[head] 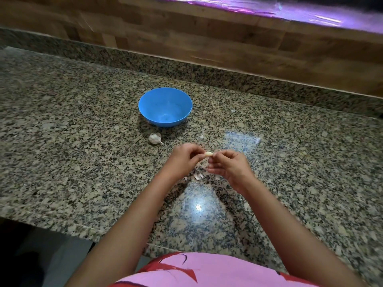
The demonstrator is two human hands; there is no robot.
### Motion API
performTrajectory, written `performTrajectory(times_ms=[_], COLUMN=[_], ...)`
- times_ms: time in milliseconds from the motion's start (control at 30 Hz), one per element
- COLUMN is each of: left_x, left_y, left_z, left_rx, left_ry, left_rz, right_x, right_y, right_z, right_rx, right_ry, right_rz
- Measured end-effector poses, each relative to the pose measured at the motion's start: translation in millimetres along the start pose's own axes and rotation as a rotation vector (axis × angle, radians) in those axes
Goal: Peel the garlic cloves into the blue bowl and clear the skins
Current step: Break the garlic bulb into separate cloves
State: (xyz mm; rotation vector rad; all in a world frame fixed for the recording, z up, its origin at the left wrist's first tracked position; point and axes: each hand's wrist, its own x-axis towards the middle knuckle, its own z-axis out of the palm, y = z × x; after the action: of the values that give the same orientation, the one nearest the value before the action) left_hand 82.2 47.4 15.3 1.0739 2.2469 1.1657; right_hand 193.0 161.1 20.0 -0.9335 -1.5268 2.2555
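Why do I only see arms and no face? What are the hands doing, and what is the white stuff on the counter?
The camera sits on the person's head and looks down, so you see what they see: their own two arms and a bit of pink shirt. There is no machine here, only bare hands. The left hand and the right hand both pinch one small clove of garlic between their fingertips, above the speckled stone counter. On the counter are a blue bowl, which looks empty, a garlic bulb just in front of it, and a few papery skins under the hands.
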Motion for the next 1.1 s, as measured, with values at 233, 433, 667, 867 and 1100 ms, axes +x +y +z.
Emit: performTrajectory(times_ms=[233, 433, 667, 867, 1100], left_x=[-4.6, -8.0, -12.2, -5.2, -8.3], left_y=[1.9, -1.1, -3.0, 2.6, -8.5], left_z=[4.5, 9.0, 21.5, 14.8, 12.4], left_rx=[0.076, -0.430, -0.605, -0.824, -0.235], left_ry=[0.031, 0.007, 0.103, -0.005, 0.103], left_rz=[0.175, -0.083, -0.196, -0.344, -0.344], right_x=[3.5, 4.9, 2.8, 3.3, 9.7], right_y=[-1.5, -4.0, -1.3, -1.7, 8.5], right_z=[-4.4, -4.2, 0.5, -4.3, -9.1], right_rx=[-0.101, 0.072, -0.213, -0.409, -0.570], right_ry=[0.055, 0.017, 0.044, 0.079, 0.060], right_rz=[0.008, 0.130, -0.043, -0.164, -0.022])
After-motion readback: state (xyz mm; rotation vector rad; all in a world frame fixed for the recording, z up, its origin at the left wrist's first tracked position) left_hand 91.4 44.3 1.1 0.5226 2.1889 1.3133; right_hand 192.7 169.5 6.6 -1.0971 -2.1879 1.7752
